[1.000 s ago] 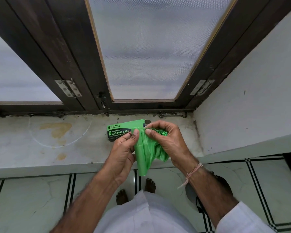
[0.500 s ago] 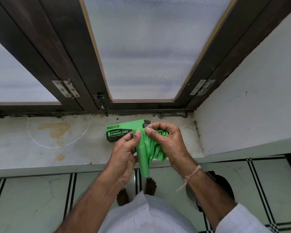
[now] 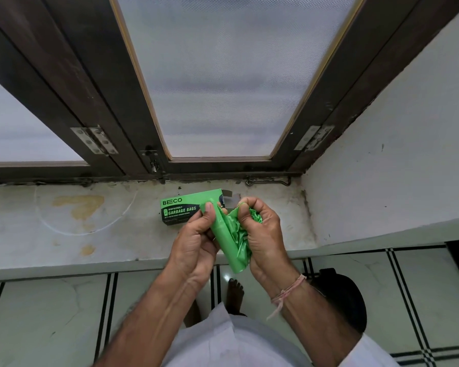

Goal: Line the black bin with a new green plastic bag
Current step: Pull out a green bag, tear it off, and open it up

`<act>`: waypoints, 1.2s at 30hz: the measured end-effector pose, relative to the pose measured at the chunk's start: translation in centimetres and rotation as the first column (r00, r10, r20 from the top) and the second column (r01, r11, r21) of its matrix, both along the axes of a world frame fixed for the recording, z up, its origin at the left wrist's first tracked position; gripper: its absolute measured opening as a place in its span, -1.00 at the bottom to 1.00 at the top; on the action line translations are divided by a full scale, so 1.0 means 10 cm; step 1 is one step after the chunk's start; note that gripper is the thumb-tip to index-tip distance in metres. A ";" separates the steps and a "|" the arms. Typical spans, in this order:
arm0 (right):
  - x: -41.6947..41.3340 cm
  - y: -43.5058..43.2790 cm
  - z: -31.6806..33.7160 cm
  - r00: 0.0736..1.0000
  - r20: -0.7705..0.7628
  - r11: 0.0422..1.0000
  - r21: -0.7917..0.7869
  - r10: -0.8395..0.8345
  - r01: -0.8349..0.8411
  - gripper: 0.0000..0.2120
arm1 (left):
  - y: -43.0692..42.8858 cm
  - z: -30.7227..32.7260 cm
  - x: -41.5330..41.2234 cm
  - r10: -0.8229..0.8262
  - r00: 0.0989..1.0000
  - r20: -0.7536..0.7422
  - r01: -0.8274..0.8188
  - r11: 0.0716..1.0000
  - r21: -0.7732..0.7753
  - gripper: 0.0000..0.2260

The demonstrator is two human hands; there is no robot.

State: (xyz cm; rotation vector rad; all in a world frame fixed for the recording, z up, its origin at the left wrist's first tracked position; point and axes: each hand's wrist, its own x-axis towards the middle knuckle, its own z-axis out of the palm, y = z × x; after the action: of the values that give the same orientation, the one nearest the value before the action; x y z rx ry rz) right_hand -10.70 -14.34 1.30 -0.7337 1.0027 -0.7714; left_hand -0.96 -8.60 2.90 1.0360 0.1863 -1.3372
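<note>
The person stands at the window sill (image 3: 64, 250), separating one green plastic bag (image 3: 237, 234) from its roll (image 3: 223, 239); lining has not begun. The left hand (image 3: 194, 247) grips the roll, thumb pressed on its upper end. The right hand (image 3: 260, 231) is clenched around the bunched loose film beside it. Both hands hover just above the sill edge, wrists bent inward, in front of the opened garbage bag box (image 3: 186, 210). Next, I reckon, comes a firm pull apart to tear the bag free. The black bin (image 3: 347, 300) seems to sit on the floor behind the right forearm, mostly hidden.
</note>
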 end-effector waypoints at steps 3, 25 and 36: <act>-0.06 -0.04 -0.02 1.000 -0.002 1.000 0.027 -0.008 0.008 -0.93 | 0.00 -0.02 0.05 0.015 0.999 0.035 -0.014 1.000 -0.015 -0.81; -0.20 -0.17 -0.03 0.882 -0.395 0.864 -0.316 0.257 -0.393 -0.91 | -0.04 0.03 0.15 0.055 0.993 0.105 -0.047 0.996 -0.080 -0.79; -0.26 -0.07 -0.07 0.898 -0.436 0.927 -0.313 0.054 -0.207 -0.79 | -0.05 -0.06 0.15 0.145 0.989 0.021 -0.143 0.986 -0.085 -0.83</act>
State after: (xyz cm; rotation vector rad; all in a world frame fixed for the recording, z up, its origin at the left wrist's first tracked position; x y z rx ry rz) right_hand -13.34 -15.07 0.59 -1.3113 1.1993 -0.6928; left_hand 0.56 -9.14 2.33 0.9518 0.1805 -1.1898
